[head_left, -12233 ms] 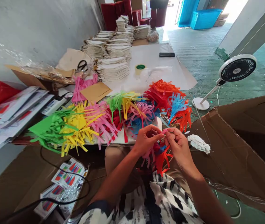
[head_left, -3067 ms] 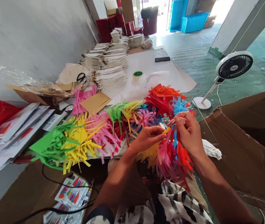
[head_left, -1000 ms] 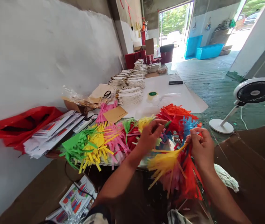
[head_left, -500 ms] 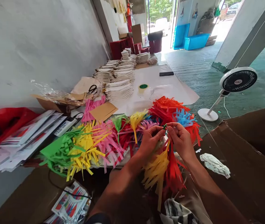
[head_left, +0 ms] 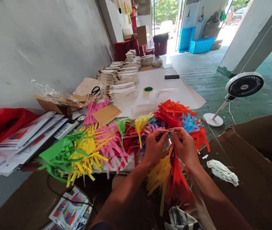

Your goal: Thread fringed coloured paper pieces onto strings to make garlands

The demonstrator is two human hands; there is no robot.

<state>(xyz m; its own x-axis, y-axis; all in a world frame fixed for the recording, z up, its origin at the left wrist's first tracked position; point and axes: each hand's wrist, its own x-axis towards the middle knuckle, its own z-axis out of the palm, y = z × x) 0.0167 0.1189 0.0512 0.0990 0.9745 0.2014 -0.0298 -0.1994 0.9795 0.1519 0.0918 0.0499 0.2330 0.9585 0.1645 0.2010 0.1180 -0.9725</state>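
My left hand (head_left: 155, 147) and my right hand (head_left: 185, 146) meet at the near table edge, fingertips pinched together on a thin green strip (head_left: 171, 130). Below them hangs a bunch of fringed paper tassels (head_left: 171, 175), yellow on the left and red on the right, gathered under both hands. A row of fringed paper pieces lies on the table: green (head_left: 56, 156), yellow (head_left: 88, 153), pink (head_left: 109, 143), orange (head_left: 171, 110) and blue (head_left: 188, 123).
Stacks of cream paper (head_left: 122, 91) run along the wall, with scissors (head_left: 95, 90), a tape roll (head_left: 147, 91) and a phone (head_left: 171, 76). A white fan (head_left: 243, 88) stands on the floor right. A cardboard box (head_left: 258, 166) is beside my right arm. Printed sheets (head_left: 23, 137) lie left.
My left hand reached into the pile, then came back to meet my right hand at the green strip. The tassel bunch now hangs lower beneath both hands.
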